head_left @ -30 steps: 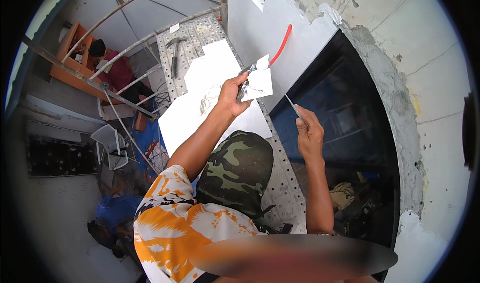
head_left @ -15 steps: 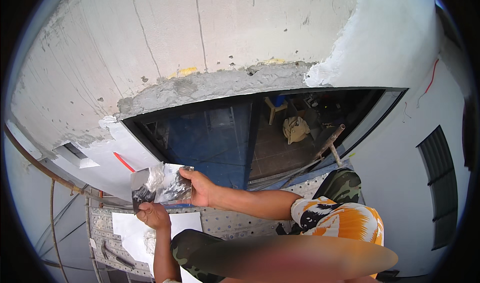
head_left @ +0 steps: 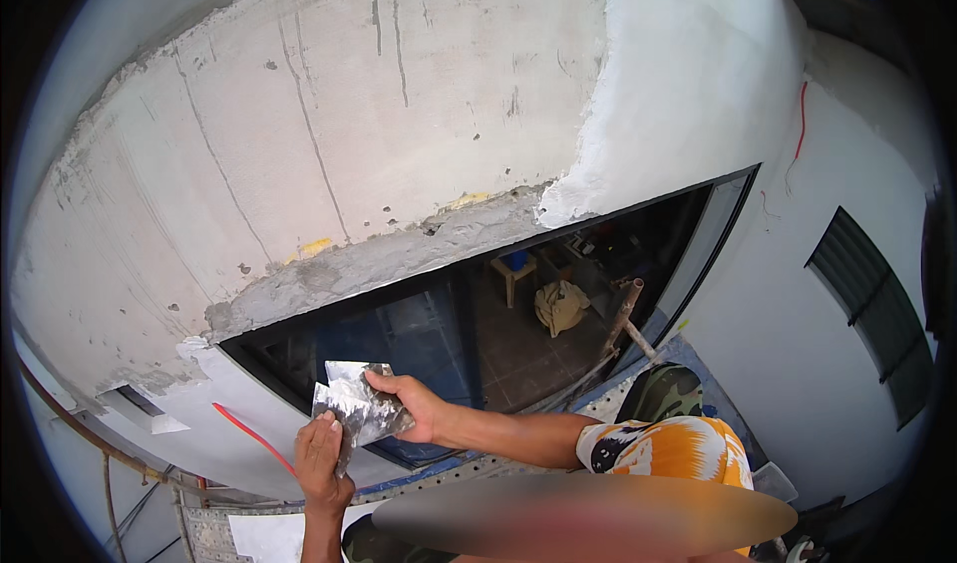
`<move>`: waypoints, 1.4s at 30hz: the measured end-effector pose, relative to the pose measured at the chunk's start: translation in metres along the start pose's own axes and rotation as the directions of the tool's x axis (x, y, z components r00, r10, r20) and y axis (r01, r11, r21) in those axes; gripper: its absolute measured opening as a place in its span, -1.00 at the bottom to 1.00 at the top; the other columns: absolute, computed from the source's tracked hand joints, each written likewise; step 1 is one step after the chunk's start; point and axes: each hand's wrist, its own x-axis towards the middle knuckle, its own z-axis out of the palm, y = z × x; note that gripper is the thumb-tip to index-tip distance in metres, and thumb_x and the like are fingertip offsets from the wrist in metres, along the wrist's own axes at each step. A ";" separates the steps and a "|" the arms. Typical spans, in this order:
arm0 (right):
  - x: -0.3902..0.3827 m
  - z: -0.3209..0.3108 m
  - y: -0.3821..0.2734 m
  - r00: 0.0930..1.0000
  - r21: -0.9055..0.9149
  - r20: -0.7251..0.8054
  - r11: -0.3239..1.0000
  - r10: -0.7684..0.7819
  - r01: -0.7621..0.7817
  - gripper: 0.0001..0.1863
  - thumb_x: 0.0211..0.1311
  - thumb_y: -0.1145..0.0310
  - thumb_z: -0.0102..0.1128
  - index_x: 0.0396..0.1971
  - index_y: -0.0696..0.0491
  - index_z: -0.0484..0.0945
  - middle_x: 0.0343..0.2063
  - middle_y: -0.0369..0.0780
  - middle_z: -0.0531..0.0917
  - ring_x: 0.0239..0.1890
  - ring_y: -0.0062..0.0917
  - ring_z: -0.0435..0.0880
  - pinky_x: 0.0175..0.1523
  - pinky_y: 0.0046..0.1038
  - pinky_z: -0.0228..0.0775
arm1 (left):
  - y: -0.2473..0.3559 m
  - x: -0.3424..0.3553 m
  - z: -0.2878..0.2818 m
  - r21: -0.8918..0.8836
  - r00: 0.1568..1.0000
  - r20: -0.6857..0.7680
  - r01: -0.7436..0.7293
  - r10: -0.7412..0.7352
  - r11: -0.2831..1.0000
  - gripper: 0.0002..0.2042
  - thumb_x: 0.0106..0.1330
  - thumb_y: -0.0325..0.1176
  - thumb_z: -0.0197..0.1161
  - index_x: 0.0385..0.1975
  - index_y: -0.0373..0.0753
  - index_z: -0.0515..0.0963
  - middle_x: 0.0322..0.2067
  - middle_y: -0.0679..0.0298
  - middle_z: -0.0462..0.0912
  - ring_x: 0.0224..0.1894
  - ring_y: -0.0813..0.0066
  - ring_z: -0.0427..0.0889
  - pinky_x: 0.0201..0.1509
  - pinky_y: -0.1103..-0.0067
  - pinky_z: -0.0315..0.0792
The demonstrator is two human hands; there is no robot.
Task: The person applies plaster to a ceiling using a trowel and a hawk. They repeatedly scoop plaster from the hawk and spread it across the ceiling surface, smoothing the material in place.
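Note:
My right hand grips a thin metal putty plate by its edge, thumb on top. White putty smears its face. In my left hand is a second metal plate, pressed against the first so that they overlap. Where one plate ends and the other begins is partly hard to see. Both hands are held out in front of the dark window opening, below the bare wall. A rough grey cement strip runs along the opening's top edge.
A perforated metal scaffold deck with a white sheet on it lies below. Scaffold pipes stand at left, and another pipe near the opening. A red conduit sticks out of the wall. A louvred window is at right.
My view has tilted and shifted. The plates have come together and overlap more, and my left hand has moved up along its plate, fingers now lying flatter. The white putty is more smeared.

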 end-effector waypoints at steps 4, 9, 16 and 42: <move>-0.017 0.029 -0.043 0.995 -0.060 0.027 0.993 -0.097 0.099 -0.62 0.53 0.12 0.02 0.09 0.10 0.52 -0.06 -0.19 0.70 -0.04 -0.37 0.74 0.16 -0.17 0.57 | -0.009 -0.005 0.003 0.125 0.991 -0.014 0.131 -0.130 0.983 -0.67 0.26 -0.62 0.14 0.03 -0.43 0.56 -0.05 -0.04 0.68 -0.04 0.02 0.67 0.06 0.30 0.54; -0.033 0.068 -0.074 0.816 -0.398 0.405 0.724 -0.412 0.563 -0.41 0.51 -0.14 -0.01 0.08 0.15 0.48 -0.11 -0.25 0.67 -0.07 -0.58 0.67 0.14 -0.41 0.53 | -0.016 0.026 0.025 -0.919 0.214 0.184 0.383 -0.959 -0.090 -0.70 0.55 -0.28 0.01 0.06 -0.36 0.50 -0.06 0.15 0.68 -0.10 0.23 0.72 0.01 0.40 0.62; -0.060 0.077 -0.069 0.502 -0.497 0.854 -0.506 -0.139 0.705 -0.50 0.40 0.30 0.15 0.33 -0.15 0.43 0.11 0.01 0.44 0.15 -0.06 0.45 0.23 -0.10 0.32 | 0.024 0.091 0.028 -0.927 0.314 0.370 0.190 -0.874 -0.323 -0.70 0.49 -0.36 0.04 0.09 -0.38 0.51 -0.06 0.12 0.69 -0.10 0.31 0.74 -0.07 0.46 0.71; -0.234 0.077 -0.335 0.709 -0.935 0.258 0.015 -0.656 0.354 -0.78 0.41 0.25 0.26 -0.17 0.11 0.67 -0.27 -0.27 0.69 -0.28 -0.55 0.69 -0.19 -0.41 0.59 | -0.005 0.215 0.071 -0.865 0.587 0.501 0.369 -0.635 -0.342 -0.62 0.57 -0.20 0.00 0.21 -0.30 0.45 0.03 0.15 0.69 0.00 0.25 0.72 0.10 0.31 0.60</move>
